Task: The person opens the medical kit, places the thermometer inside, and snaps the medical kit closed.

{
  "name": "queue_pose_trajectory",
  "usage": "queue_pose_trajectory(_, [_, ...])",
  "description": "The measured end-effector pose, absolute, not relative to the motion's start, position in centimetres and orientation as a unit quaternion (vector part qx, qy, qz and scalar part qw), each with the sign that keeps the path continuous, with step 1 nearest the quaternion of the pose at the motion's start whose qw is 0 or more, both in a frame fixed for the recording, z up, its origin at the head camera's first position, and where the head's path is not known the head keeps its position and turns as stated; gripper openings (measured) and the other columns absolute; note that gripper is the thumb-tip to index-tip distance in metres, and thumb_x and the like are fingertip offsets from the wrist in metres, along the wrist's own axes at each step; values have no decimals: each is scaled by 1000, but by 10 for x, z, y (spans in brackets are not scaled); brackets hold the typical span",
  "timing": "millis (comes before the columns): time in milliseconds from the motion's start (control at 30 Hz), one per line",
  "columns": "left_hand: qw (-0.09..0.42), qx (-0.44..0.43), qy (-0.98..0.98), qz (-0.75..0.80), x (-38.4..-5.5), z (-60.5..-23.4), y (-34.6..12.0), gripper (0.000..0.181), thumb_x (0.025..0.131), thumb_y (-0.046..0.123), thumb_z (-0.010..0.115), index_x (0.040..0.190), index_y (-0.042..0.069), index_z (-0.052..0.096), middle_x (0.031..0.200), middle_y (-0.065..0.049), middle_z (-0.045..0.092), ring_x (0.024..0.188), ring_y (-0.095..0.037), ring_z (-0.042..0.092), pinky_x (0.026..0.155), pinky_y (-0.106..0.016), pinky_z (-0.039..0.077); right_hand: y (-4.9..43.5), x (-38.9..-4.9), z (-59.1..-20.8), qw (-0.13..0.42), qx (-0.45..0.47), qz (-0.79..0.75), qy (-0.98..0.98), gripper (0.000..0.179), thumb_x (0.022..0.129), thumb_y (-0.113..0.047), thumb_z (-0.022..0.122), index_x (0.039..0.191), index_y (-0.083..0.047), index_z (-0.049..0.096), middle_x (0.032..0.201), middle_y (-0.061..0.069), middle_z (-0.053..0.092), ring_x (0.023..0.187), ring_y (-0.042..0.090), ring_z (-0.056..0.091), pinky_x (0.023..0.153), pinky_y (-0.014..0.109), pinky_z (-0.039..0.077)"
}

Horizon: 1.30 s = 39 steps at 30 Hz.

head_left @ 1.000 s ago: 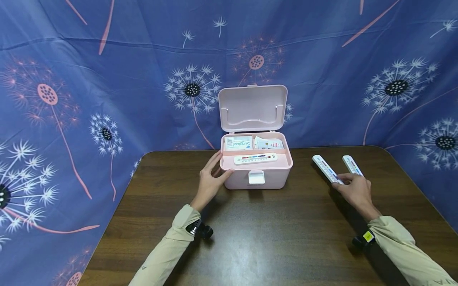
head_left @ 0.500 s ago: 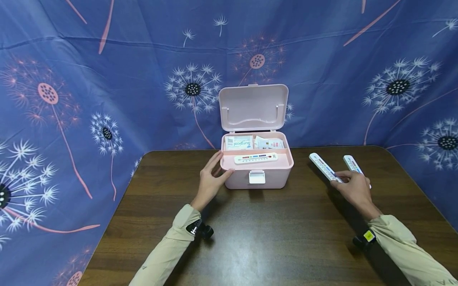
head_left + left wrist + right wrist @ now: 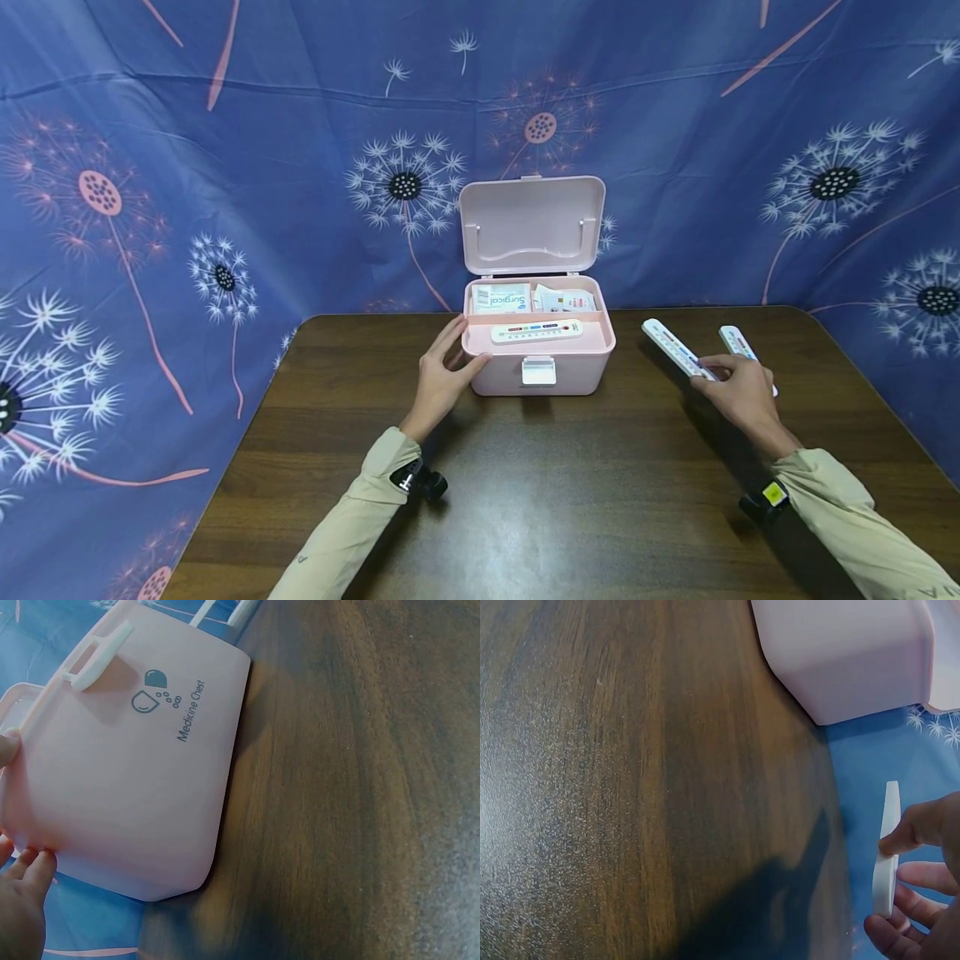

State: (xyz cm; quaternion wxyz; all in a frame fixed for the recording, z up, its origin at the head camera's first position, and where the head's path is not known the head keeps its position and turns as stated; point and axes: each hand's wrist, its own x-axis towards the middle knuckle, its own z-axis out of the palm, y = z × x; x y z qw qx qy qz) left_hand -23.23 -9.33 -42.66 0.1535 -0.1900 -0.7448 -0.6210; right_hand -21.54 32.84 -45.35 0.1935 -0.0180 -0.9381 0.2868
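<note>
A pink medicine chest (image 3: 495, 379) stands with its lid (image 3: 532, 225) raised. My left hand (image 3: 441, 375) holds its left front corner, thumb at the front rim and fingers against the side. The left wrist view shows these fingertips (image 3: 41, 859) on the pink wall. In the front tray lies a white thermometer (image 3: 536, 332) with printed markings. Out to the right, my right hand (image 3: 742, 396) pinches a similar flat thermometer (image 3: 671, 346) near one end; it points toward the back left. Another thermometer (image 3: 738, 342) lies behind that hand, partly hidden by it.
Behind the tray, the chest holds a packet marked Surgical (image 3: 500, 298) and other small packets (image 3: 562, 300). A white latch (image 3: 537, 372) hangs on its front. The brown wooden table (image 3: 525, 483) ends against a blue dandelion-print cloth (image 3: 315, 208).
The thermometer in my right hand has shifted slightly left and toward the back. More of the one behind the hand shows. My left hand stays at the chest's corner.
</note>
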Motion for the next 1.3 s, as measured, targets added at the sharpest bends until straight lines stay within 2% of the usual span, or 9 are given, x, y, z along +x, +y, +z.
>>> queue_pose_trajectory(333, [149, -181, -746, -623, -233, -427, -93, 61, 80, 0, 73, 133, -11, 46, 143, -25, 39, 130, -34, 41, 97, -53, 43, 326, -215, -449, 187, -10, 288, -939, 32, 75, -13, 76, 101, 4, 70, 91, 23, 65, 76, 28, 55, 56, 27, 37])
queue_pose_trajectory(633, [150, -192, -746, -620, -233, -427, -94, 62, 81, 5, 75, 134, -9, 46, 143, -25, 38, 130, -35, 40, 97, -50, 44, 324, -215, -444, 189, 6, 290, -938, 34, 74, -12, 77, 102, 5, 70, 91, 25, 66, 76, 29, 57, 55, 23, 36])
queue_pose_trajectory(1100, [152, -191, -740, -627, -233, -428, -94, 62, 80, 3, 75, 134, -9, 47, 143, -24, 39, 130, -34, 40, 97, -51, 43, 325, -219, -439, 205, 28, 286, -936, 30, 71, -12, 78, 98, 1, 72, 85, 18, 65, 70, 16, 50, 54, 20, 34])
queue_pose_trajectory(1300, [155, -191, -741, -625, -234, -430, -94, 62, 80, 1, 74, 133, -11, 46, 143, -26, 39, 129, -37, 40, 97, -55, 42, 324, -220, -434, 208, 41, 282, -936, 29, 71, -10, 79, 97, 0, 73, 89, 19, 66, 74, 24, 55, 53, 19, 37])
